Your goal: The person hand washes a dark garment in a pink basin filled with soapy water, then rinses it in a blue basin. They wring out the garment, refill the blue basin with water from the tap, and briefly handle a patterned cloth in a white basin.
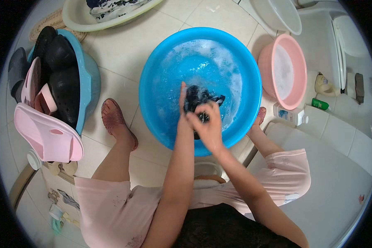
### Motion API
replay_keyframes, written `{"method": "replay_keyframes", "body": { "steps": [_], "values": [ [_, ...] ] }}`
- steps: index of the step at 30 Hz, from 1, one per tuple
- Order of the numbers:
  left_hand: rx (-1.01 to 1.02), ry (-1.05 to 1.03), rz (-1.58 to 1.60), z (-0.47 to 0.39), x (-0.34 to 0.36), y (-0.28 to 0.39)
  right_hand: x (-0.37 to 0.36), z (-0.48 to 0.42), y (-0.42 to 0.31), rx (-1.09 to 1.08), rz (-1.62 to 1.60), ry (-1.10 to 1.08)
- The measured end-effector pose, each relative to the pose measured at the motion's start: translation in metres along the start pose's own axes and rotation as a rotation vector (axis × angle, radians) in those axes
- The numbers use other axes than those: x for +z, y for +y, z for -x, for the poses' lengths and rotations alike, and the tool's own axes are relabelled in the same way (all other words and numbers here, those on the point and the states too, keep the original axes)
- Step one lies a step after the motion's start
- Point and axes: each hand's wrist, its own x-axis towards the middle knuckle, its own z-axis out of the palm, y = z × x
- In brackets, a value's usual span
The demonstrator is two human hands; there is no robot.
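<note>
A large blue plastic basin of sudsy water sits on the tiled floor between my feet. Over it, a wet black cloth is bunched between my two hands. My left hand is seen edge-on, one finger straight, with the cloth against its palm side; its other fingers are hidden. The fingers of my right hand curl around part of the cloth, which shows dark between thumb and fingers. The right hand is slightly blurred. Foam floats mainly along the basin's far and right sides.
A pink basin with foamy contents stands at the right, near a white bottle. At the left, a blue tub holds black and pink slippers. A pale basin with laundry lies far left. A whitish basin is at far right.
</note>
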Motion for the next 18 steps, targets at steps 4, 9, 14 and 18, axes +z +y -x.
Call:
{"method": "replay_keyframes", "body": {
  "steps": [4, 9, 14, 18],
  "values": [
    [0.016, -0.065, -0.219, -0.007, -0.012, 0.002, -0.003, 0.029, -0.023, -0.015, 0.042, -0.098],
    [0.342, 0.428, -0.249, -0.003, -0.024, -0.025, 0.021, -0.039, 0.029, -0.059, 0.252, 0.219],
    [0.312, 0.776, -0.613, 0.014, 0.051, -0.012, -0.009, -0.106, 0.124, 0.205, 0.264, 0.251],
    [0.655, 0.72, -0.836, 0.015, 0.018, 0.01, 0.013, -0.08, 0.143, -0.253, 0.463, -0.105]
  ]
}}
